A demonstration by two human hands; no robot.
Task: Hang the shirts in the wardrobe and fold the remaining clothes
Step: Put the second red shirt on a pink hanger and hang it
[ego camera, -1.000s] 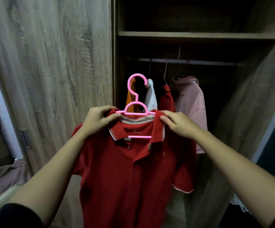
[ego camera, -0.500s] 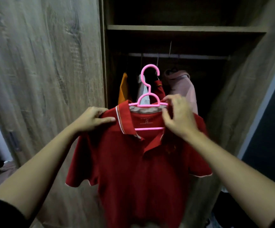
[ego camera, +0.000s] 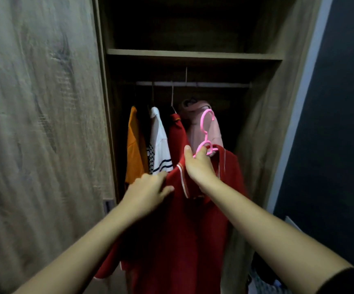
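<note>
Far left: closed grey-brown wood-grain wardrobe door [ego camera: 40,124], fills the left third. Next is the open wardrobe bay: wooden shelf [ego camera: 193,54] across the top, pale hanging rail [ego camera: 193,84] just under it.

On the rail, left to right, side-on and close together:
- orange shirt [ego camera: 133,149]
- white shirt with dark stripes [ego camera: 160,145]
- dark red shirt [ego camera: 177,136]
- pale pink shirt [ego camera: 199,126]

Left hand [ego camera: 146,192] is low, centre-left, just below the orange and white shirts. Its fingers [ego camera: 157,177] are curled, and thumb and fingers pinch the left shoulder of the red polo shirt with white-trimmed collar [ego camera: 182,240]. The polo hangs in front of the wardrobe opening, between the two forearms, on a pink plastic hanger [ego camera: 205,124].

Right hand [ego camera: 199,164] is just right of and above the left hand. Its fingers [ego camera: 203,153] are curled round the hanger neck at the collar, thumb pointing up. The hanger hook is tilted, in front of the pale pink shirt, below the rail and not on it.

Right of the bay: wooden side panel [ego camera: 277,124], then dark wall [ego camera: 341,124]. Bottom right corner has some cloth, too dim to tell.
</note>
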